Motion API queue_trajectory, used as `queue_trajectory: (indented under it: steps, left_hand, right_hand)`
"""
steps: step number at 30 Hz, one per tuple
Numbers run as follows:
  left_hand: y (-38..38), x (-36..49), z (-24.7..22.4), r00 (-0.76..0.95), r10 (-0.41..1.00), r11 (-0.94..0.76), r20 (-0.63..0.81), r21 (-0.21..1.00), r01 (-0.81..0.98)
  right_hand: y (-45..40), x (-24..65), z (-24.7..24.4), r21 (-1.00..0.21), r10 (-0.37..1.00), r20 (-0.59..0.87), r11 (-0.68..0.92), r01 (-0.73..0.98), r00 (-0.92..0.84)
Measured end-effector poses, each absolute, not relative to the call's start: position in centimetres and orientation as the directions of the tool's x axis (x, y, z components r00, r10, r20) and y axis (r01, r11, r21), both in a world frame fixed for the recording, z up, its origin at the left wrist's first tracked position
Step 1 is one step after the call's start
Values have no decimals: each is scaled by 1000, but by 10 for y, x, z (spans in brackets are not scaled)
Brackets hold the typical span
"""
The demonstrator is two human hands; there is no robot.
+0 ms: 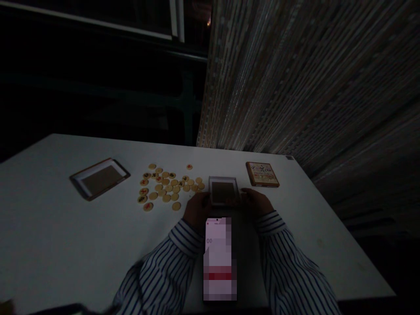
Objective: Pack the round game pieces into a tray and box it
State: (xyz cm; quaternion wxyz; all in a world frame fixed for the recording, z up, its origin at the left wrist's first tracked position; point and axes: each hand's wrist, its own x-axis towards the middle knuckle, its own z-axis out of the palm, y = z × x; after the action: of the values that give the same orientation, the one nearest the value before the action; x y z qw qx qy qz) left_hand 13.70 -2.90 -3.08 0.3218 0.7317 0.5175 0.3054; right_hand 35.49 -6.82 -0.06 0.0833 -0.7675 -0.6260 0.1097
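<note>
My left hand (197,209) is closed on the left side of a small open cardboard box (222,179), with its fingers dark against the edge. My right hand (260,202) grips the same box from the right, near its lower corner. The box has pale walls and a brown bottom, and nothing shows inside it. Just left of the box, many round wooden Chinese chess pieces (168,188) lie loosely spread, some with red or black characters and others blank side up. A phone (219,258) with a lit screen lies between my forearms.
At the left of the white table (95,236) lies another open box half (88,199). A flat printed box (263,174) with characters on its top sits at the right. Beyond the table's far edge hangs a striped curtain (262,74). The room is dim.
</note>
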Motion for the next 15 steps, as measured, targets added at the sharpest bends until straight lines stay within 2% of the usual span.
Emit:
queue_trajectory:
  steps: [6, 15]
  left_hand:
    - [-31, 136, -30, 271, 953, -277, 136, 756, 593]
    - [-32, 136, -29, 277, 950, -289, 145, 742, 605]
  right_hand:
    - [-70, 352, -12, -312, 982, -98, -184, 932, 161]
    - [-74, 351, -23, -397, 988, -21, -147, 906, 151]
